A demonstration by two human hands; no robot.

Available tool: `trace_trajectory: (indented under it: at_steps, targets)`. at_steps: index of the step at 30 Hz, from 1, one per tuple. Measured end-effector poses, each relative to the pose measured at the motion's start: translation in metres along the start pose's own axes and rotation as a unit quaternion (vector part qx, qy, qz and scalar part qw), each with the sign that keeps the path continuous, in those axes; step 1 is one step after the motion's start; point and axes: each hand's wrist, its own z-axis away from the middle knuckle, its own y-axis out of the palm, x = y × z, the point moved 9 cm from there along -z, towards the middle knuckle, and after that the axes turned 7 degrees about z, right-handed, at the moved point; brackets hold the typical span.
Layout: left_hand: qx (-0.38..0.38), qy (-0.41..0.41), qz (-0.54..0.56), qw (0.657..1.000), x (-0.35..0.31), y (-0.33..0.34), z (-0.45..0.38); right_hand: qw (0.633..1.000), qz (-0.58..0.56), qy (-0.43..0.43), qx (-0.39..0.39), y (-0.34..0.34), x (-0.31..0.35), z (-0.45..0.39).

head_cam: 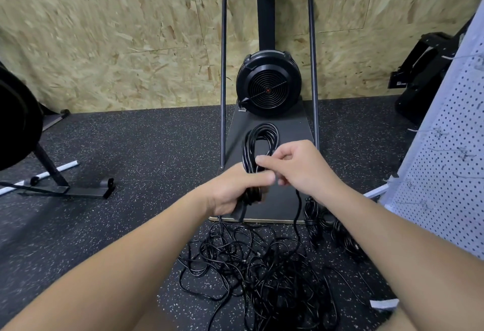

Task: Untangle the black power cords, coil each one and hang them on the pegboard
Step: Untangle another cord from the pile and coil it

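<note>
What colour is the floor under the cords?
Dark grey floor with pale speckles, seen in the head view.

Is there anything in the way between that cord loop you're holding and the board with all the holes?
Nothing visible blocks it. The coiled cord is held up by the left hand and right hand, and the pegboard stands off to the right with open air between them.

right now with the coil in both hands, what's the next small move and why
Probably wrap the loose tail around the coil's waist. The left hand grips the coiled cord at its middle, the right hand pinches a strand beside it, and a tail hangs from there to the tangled pile on the floor. The pegboard stands to the right.
</note>
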Motion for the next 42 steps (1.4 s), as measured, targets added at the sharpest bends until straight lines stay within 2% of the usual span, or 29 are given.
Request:
trace_trajectory:
  at_steps: [2,6,11,13,15,20,23,26,32,34,36,40,42]
  targets:
    - [0.004,0.019,-0.051,0.999,-0.001,0.008,0.000,0.999,0.031,0.010,-0.003,0.001,-0.007,-0.001]
    - [-0.066,0.028,0.008,0.997,0.000,-0.012,-0.005,0.998,-0.032,0.050,0.013,0.002,-0.026,-0.007]
    - [-0.106,0.037,0.022,0.993,-0.002,-0.033,-0.008,0.984,0.021,0.103,0.147,0.019,-0.060,-0.007]
    - [-0.117,0.045,0.044,0.991,-0.003,-0.037,-0.008,0.964,0.042,0.106,0.240,0.031,-0.074,0.000]
    - [-0.128,0.062,0.070,0.987,-0.006,-0.042,-0.008,0.948,0.094,0.096,0.289,0.040,-0.084,0.007]
    - [-0.204,0.104,0.081,0.970,-0.019,-0.061,-0.002,0.974,0.002,0.116,0.196,0.029,-0.076,-0.003]
    - [-0.231,0.088,0.020,0.969,-0.019,-0.070,0.002,0.991,-0.013,0.084,0.099,0.007,-0.046,-0.009]
    - [-0.193,0.067,-0.025,0.979,-0.012,-0.062,0.001,0.998,-0.053,0.029,0.014,-0.010,-0.009,-0.006]
    - [-0.054,0.062,0.002,0.997,-0.012,-0.009,-0.001,0.994,-0.086,-0.011,-0.069,-0.025,0.025,0.002]
    - [-0.041,0.049,0.012,0.998,-0.008,0.002,0.001,0.989,0.003,-0.059,-0.134,-0.035,0.033,0.005]
    - [-0.051,0.046,0.014,0.998,-0.004,0.003,0.000,0.967,0.128,-0.106,-0.194,-0.043,0.043,0.010]
    - [-0.067,0.061,-0.036,0.995,-0.006,0.003,-0.001,0.943,0.242,-0.099,-0.205,-0.043,0.038,0.006]
    - [-0.056,0.071,-0.076,0.993,-0.005,0.008,-0.002,0.941,0.261,-0.093,-0.194,-0.038,0.032,0.003]
